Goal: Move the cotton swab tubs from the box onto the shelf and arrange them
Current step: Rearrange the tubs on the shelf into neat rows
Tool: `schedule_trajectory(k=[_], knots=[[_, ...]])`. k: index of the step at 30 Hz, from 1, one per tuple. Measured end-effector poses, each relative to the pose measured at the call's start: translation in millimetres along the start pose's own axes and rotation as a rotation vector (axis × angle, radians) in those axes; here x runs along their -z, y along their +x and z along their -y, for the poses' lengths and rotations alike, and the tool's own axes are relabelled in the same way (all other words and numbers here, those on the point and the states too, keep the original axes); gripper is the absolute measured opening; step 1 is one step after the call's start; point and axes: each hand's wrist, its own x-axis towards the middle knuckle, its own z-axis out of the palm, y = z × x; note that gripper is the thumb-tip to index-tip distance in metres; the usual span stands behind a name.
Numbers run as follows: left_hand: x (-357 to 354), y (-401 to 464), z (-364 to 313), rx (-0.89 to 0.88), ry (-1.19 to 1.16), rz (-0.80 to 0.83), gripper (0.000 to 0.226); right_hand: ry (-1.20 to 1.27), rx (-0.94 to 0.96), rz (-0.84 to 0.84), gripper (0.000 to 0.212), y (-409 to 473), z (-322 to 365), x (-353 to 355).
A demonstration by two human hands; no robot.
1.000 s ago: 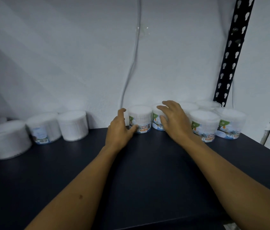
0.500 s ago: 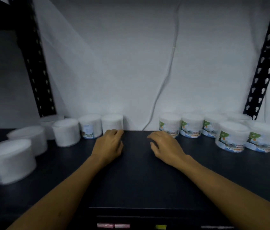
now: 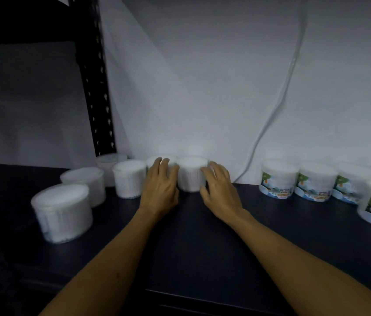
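white tubs [image 3: 191,176], black shelf [image 3: 202,247], white wall [image 3: 202,87]

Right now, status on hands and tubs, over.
Left hand on a labelled tub, right hand against the plain tub. Both tubs upright at the shelf back. Nothing blocking.

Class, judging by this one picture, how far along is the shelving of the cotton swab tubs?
Done: a row of labelled tubs stands along the wall at right. In hand: the left hand and right hand flank a plain-sided tub at the back. Left: the loose tubs at left stand unaligned on the shelf. The box is out of view.
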Motion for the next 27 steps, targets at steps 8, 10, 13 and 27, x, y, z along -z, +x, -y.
schedule_trajectory(k=[8, 10, 13, 27], knots=[[-15.1, 9.2, 10.7, 0.062, -0.029, -0.007, 0.046, 0.001, 0.066, 0.0, 0.056, 23.3, -6.8, -21.5], [-14.7, 8.8, 10.9, 0.068, -0.054, -0.013, 0.046, 0.026, 0.086, -0.003, 0.052, 26.0, -8.1, -24.8], [-13.5, 7.5, 11.0, 0.088, -0.077, -0.034, 0.052, 0.045, 0.119, -0.043, 0.046, 25.8, -8.5, -23.4], [14.9, -16.6, -2.9, 0.018, -0.23, -0.154, 0.046, 0.054, 0.099, -0.156, 0.04, -10.6, 0.9, 14.0]])
